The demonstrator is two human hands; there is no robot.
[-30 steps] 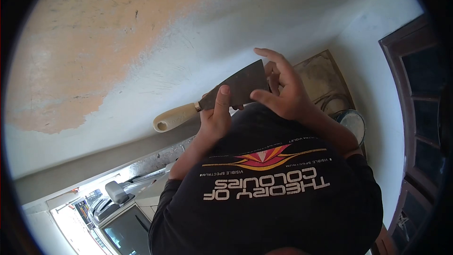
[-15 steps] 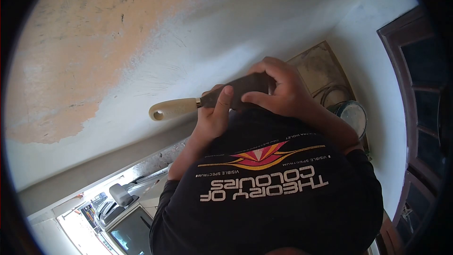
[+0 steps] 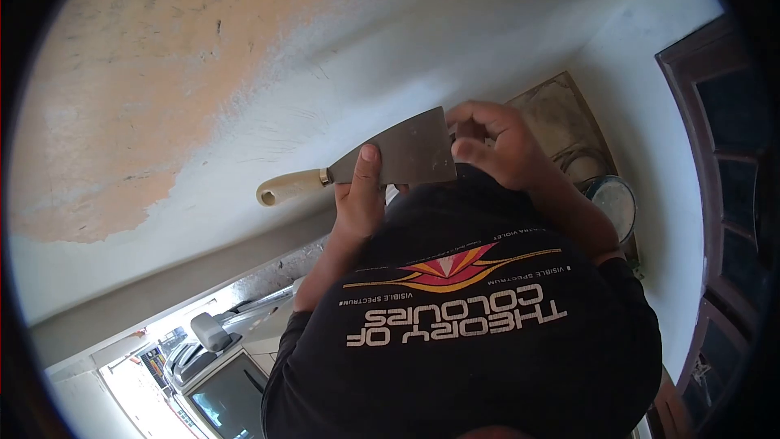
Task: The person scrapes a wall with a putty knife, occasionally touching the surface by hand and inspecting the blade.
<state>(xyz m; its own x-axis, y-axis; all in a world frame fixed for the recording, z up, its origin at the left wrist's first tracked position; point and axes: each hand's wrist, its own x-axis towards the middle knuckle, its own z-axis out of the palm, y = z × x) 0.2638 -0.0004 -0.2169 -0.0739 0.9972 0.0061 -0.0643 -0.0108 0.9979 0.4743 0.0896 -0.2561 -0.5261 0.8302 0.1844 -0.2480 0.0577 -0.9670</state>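
My knife point(image 3: 390, 161) has a dull grey metal blade, scuffed and speckled, and a smooth cream handle, plastic by the look. The wall point(image 3: 162, 73) is matt: rough, pitted orange plaster with smoother white filler over it. My shirt point(image 3: 471, 358) is matt black cloth, printed.

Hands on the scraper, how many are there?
2. The left hand grips the scraper where blade meets handle, thumb on the blade. The right hand curls its fingers at the blade's far end. No others show.
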